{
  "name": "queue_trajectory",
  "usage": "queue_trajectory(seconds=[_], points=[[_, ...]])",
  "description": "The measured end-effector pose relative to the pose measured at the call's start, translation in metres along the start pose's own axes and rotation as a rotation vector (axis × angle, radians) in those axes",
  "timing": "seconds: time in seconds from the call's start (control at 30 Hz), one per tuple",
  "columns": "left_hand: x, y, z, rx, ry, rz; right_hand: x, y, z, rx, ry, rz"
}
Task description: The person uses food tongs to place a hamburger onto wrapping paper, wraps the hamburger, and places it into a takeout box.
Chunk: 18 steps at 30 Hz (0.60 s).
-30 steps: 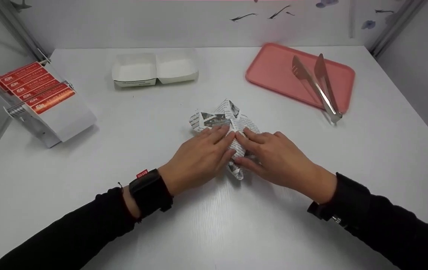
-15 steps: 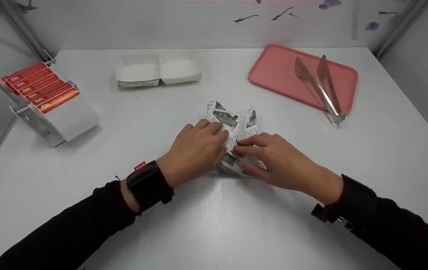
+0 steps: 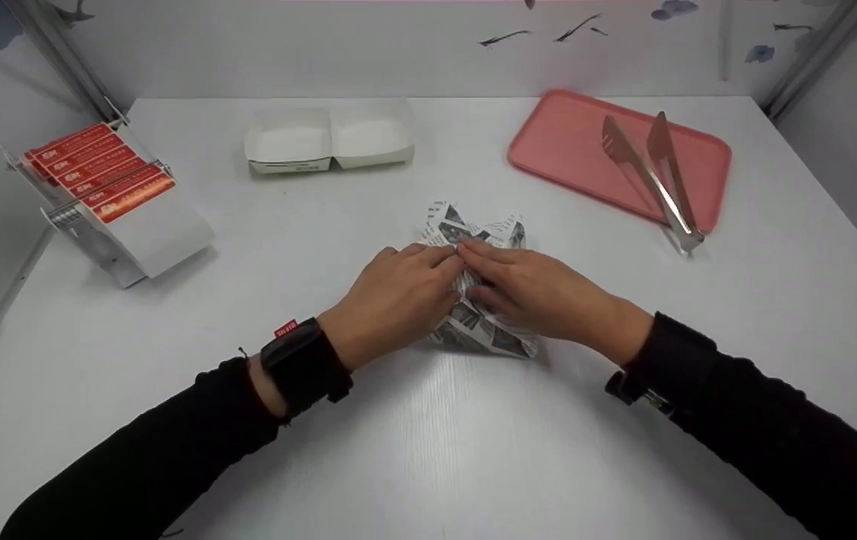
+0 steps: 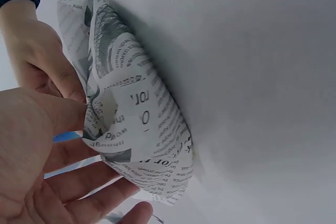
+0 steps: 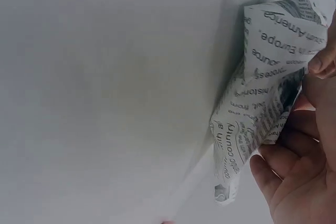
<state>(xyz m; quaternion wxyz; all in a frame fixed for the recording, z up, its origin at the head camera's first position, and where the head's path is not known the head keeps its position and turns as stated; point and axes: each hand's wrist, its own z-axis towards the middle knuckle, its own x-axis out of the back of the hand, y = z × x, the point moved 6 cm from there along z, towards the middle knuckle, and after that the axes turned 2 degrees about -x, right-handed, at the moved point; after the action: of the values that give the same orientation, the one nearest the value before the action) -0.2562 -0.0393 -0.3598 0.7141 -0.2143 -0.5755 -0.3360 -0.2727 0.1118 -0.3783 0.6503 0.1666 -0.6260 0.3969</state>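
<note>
A crumpled bundle of newsprint-patterned wrapping paper [image 3: 484,330] lies on the white table between both hands; whatever is inside is hidden. In the head view my left hand [image 3: 398,300] holds its left side, fingers over the top. My right hand [image 3: 537,289] grips it from the right, with its fingertips meeting the left ones at the paper's upper middle. The left wrist view shows the left thumb [image 4: 68,113] pinching a fold of the paper [image 4: 147,108], fingers spread beneath. Up close, the right fingers [image 5: 283,158] bend at the folded edge of the paper [image 5: 257,87].
At the back left stands an open white carton [image 3: 289,139] with two halves. A pink tray [image 3: 563,150] at the back right bears metal tongs [image 3: 649,176], their handle end past its edge. A rack of red-and-white folded packets [image 3: 128,202] stands far left.
The paper bundle has been turned, so its broad lower edge now faces the person. Since half a second ago, the right hand has moved up and left until its fingertips meet the left hand's.
</note>
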Motion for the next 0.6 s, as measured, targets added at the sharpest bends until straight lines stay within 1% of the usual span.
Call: queue_trajectory(seconds=[0.1,0.13,0.17,0.23,0.3,0.33,0.4,0.47,0.53,0.6], points=[[0.001,-0.003,-0.006,-0.030,0.074,-0.005,-0.005,-0.001,0.003,-0.007,0.027,-0.010],[0.000,-0.002,-0.004,-0.039,0.089,-0.015,-0.004,0.001,0.000,-0.008,0.040,-0.024],[0.000,-0.002,-0.002,-0.048,0.098,-0.025,-0.003,0.004,-0.003,-0.006,0.053,-0.035],[0.001,-0.003,0.001,-0.047,0.096,-0.050,-0.001,0.008,-0.009,-0.009,0.064,-0.049],[0.004,-0.011,0.002,-0.020,0.089,-0.072,0.001,0.012,-0.014,-0.019,0.060,-0.055],[0.007,-0.017,0.002,-0.002,0.093,-0.078,0.002,0.015,-0.015,-0.028,0.053,-0.051],[0.015,-0.036,-0.003,0.058,0.117,-0.086,0.003,0.018,-0.017,-0.050,0.031,-0.033],[0.024,-0.062,-0.008,0.117,0.151,-0.085,0.004,0.021,-0.022,-0.086,0.017,-0.016],[0.034,-0.094,-0.018,0.213,0.183,-0.075,0.004,0.022,-0.025,-0.115,0.007,0.001],[0.047,-0.129,-0.033,0.329,0.209,-0.040,0.004,0.023,-0.028,-0.129,0.001,0.012]])
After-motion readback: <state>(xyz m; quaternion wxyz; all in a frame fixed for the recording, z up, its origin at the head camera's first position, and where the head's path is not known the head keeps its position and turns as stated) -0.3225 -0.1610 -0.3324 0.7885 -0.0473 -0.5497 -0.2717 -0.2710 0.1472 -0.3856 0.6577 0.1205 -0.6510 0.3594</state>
